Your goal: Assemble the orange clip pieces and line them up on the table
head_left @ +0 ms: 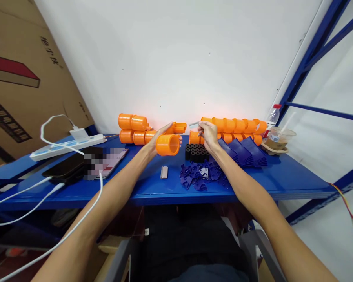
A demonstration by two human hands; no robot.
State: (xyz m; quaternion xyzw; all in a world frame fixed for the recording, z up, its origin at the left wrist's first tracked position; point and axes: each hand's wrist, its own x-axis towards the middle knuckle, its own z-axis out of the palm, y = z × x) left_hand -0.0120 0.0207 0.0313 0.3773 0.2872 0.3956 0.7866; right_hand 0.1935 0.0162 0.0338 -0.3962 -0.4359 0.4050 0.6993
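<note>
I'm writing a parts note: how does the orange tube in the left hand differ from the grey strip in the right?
Colour: the orange tube is bright orange, the grey strip pale grey.
Shape: the tube is round with an open end; the strip looks thin and narrow.
Size: the tube is clearly bulkier than the strip.
Shared: each is held, the tube in the left hand, the strip in the right hand.

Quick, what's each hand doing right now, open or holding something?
Left hand: closed, holding an orange tube.
Right hand: closed, pinching a thin grey strip between its fingers.
</note>
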